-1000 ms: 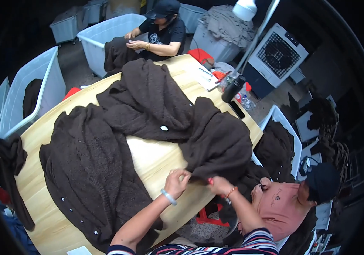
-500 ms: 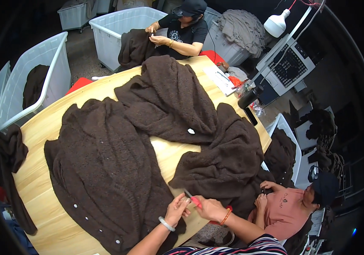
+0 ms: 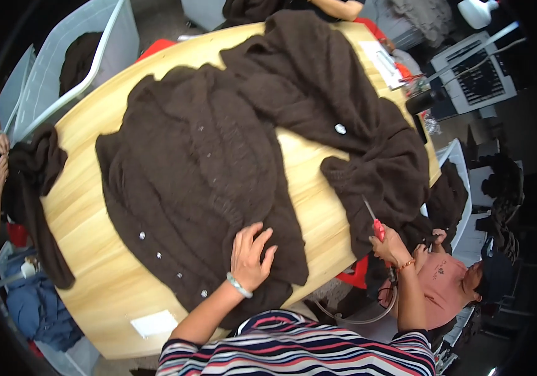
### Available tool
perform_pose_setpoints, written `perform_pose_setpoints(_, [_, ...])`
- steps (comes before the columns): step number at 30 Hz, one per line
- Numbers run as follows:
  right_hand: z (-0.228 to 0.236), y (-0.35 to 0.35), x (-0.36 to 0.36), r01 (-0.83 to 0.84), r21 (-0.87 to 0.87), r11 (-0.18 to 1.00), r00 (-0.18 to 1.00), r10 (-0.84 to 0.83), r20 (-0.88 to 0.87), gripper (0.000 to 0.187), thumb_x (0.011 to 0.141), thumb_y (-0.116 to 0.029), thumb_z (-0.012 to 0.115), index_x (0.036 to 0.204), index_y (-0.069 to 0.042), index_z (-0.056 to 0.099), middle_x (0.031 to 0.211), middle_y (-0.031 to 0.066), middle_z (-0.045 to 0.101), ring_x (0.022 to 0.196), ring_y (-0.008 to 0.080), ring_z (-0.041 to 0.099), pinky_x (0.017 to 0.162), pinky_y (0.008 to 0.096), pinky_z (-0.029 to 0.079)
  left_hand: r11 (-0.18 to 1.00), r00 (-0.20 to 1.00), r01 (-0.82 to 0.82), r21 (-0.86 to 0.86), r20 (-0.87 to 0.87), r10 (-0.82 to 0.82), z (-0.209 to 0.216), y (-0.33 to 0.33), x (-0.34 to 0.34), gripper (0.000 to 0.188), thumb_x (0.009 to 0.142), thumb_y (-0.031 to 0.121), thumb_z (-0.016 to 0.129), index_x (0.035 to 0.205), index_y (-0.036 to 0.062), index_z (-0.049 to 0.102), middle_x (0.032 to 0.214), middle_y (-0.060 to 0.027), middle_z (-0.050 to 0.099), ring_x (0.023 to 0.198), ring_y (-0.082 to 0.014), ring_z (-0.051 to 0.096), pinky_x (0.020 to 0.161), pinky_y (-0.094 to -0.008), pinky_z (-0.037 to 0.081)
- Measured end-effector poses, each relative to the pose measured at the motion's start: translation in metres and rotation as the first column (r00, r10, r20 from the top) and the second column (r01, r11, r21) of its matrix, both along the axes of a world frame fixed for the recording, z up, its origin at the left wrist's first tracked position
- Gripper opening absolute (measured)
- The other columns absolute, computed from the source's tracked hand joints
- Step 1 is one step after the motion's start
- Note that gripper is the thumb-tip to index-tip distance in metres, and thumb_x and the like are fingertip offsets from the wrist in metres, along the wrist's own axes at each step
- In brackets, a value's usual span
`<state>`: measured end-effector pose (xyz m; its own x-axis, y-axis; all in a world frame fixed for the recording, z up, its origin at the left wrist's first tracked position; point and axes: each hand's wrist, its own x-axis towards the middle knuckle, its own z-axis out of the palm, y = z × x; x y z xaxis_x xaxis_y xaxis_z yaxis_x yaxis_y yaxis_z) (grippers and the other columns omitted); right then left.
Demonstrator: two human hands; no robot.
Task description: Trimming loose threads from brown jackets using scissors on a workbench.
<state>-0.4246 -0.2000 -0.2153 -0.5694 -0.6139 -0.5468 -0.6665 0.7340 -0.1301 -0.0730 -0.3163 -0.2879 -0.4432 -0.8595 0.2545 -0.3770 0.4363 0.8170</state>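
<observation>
My left hand [image 3: 251, 258] rests on a dark brown knitted cardigan [image 3: 187, 169], fingers spread. Pale round buttons [image 3: 142, 235] run along the cardigan's lower left edge. Over the table's right side, my right hand [image 3: 392, 246] is closed around a red-handled tool [image 3: 378, 229] with a thin pointed metal tip; its exact kind is unclear. This tip points away from me, in front of another brown knitted piece [image 3: 387, 169]. A pale hose [image 3: 395, 301] curves below my right wrist; whether it joins the tool I cannot tell. More brown knit [image 3: 318, 69] is heaped farther back.
The light wooden table [image 3: 80, 225] carries a white paper [image 3: 154, 324] near its front edge. On the right, a person in pink [image 3: 437, 285] handles brown knit. Another person's hands [image 3: 2, 153] hold brown knit at the left edge. A large white bin [image 3: 118, 56] stands behind left.
My hands have come apart: the left now lies on the cardigan, and the right has moved right with the red-handled tool. The view has shifted, showing more of the near table edge.
</observation>
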Motion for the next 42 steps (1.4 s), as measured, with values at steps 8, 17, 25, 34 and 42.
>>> perform_pose_setpoints(8, [0.031, -0.005, 0.09, -0.262, -0.137, 0.955, 0.926, 0.289, 0.243, 0.043, 0.086, -0.018, 0.062, 0.125, -0.003, 0.053, 0.092, 0.0277, 0.063, 0.091, 0.0456, 0.061, 0.08, 0.0477, 0.048, 0.975, 0.986, -0.146, -0.165, 0.06, 0.157, -0.002, 0.004, 0.027, 0.049, 0.071, 0.01, 0.076, 0.117, 0.0066, 0.061, 0.125, -0.0179, 0.053, 0.115, -0.0372, 0.05, 0.098, -0.046, 0.039])
perform_pose_setpoints(17, [0.054, -0.058, 0.124, -0.495, -0.473, 0.729, 0.753, 0.631, 0.185, 0.045, 0.086, -0.014, 0.064, 0.129, -0.007, 0.051, 0.087, 0.0245, 0.064, 0.085, 0.0415, 0.064, 0.075, 0.0463, 0.05, 0.672, 0.619, -0.096, 0.734, -0.485, 0.618, -0.026, -0.096, 0.023, 0.038, 0.087, 0.001, 0.067, 0.121, -0.0071, 0.052, 0.105, -0.0081, 0.067, 0.094, -0.0144, 0.064, 0.087, -0.0273, 0.05])
perform_pose_setpoints(25, [0.06, -0.046, 0.139, -0.627, -0.334, 0.704, 0.664, 0.707, 0.245, 0.047, 0.088, -0.019, 0.062, 0.131, -0.006, 0.048, 0.089, 0.0224, 0.067, 0.083, 0.0391, 0.066, 0.075, 0.0469, 0.052, 0.696, 0.546, -0.01, 0.718, -0.579, 0.605, -0.052, -0.012, 0.005, 0.018, 0.089, -0.005, 0.064, 0.107, -0.0001, 0.064, 0.105, -0.0019, 0.067, 0.091, -0.0087, 0.061, 0.084, -0.0234, 0.048])
perform_pose_setpoints(34, [0.046, -0.07, 0.162, -0.712, -0.272, 0.647, 0.62, 0.762, 0.188, 0.045, 0.088, -0.021, 0.062, 0.129, -0.007, 0.052, 0.077, 0.0229, 0.066, 0.073, 0.04, 0.066, 0.071, 0.0483, 0.052, 0.663, 0.512, -0.142, 0.735, -0.519, 0.685, -0.08, -0.008, 0.007, 0.013, 0.091, -0.005, 0.062, 0.101, 0.0007, 0.066, 0.1, -0.0002, 0.067, 0.088, -0.0067, 0.06, 0.08, -0.0219, 0.047])
perform_pose_setpoints(42, [0.046, -0.083, 0.171, -0.785, -0.234, 0.574, 0.522, 0.816, 0.25, 0.044, 0.088, -0.022, 0.061, 0.128, -0.008, 0.052, 0.076, 0.023, 0.066, 0.075, 0.0406, 0.066, 0.073, 0.0479, 0.052, 0.633, 0.449, -0.1, 0.768, -0.533, 0.717, -0.08, -0.009, 0.014, 0.017, 0.089, -0.003, 0.064, 0.105, 0.0022, 0.065, 0.101, 0.0006, 0.067, 0.088, -0.0061, 0.059, 0.081, -0.0215, 0.046])
